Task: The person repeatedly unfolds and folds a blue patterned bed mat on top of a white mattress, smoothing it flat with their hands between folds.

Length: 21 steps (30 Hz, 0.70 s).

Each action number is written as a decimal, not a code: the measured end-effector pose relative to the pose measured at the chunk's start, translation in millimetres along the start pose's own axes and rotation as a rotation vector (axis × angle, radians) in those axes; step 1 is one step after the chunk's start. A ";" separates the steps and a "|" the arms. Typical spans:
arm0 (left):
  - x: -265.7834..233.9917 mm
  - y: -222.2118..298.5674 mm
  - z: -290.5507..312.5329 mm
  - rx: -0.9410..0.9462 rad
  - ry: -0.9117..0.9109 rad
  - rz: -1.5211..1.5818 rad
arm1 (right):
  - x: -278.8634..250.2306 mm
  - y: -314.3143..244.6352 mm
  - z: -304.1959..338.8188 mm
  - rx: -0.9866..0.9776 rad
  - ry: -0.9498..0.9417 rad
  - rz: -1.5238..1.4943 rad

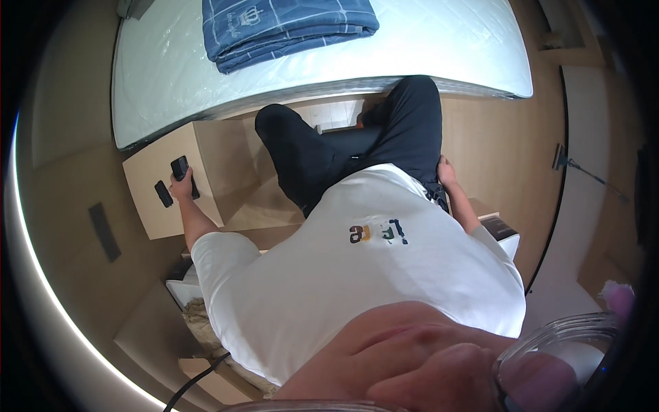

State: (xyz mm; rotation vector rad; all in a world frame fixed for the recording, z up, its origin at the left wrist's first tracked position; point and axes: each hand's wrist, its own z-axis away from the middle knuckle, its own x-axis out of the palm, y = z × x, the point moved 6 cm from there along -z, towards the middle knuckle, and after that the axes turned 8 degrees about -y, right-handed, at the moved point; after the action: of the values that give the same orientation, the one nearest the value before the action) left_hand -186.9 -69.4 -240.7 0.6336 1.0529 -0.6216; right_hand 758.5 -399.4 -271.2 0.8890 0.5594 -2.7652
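My left hand [182, 187] reaches out to the left over a light wooden cabinet top [147, 214]. Its fingers are wrapped round a dark, flat object that looks like a black phone [180, 167], lying on or just above that top. Close beside it, to the left, is a smaller slim black object [163, 194] whose kind I cannot make out. My right hand [446, 170] rests against the outer side of my right thigh, in dark trousers [417, 130]. Most of its fingers are hidden by the leg, so their pose does not show.
Ahead of my knees is a plastic-wrapped white mattress [446, 48] bearing a folded blue checked quilt [288, 34]. Behind my right arm sits a white and dark box [500, 230]. A long-handled floor mop [559, 159] lies at the far right. A black cable [195, 381] runs at lower left.
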 end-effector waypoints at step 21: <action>-24.7 188.0 27.2 0.568 0.286 0.219 | -29.4 -79.7 -15.1 -0.322 0.288 0.084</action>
State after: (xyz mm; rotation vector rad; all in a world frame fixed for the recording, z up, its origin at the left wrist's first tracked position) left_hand -43.4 39.6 -175.9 1.3475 1.0521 -0.6511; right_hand 767.4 -318.8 -241.6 1.2024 0.9571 -2.3915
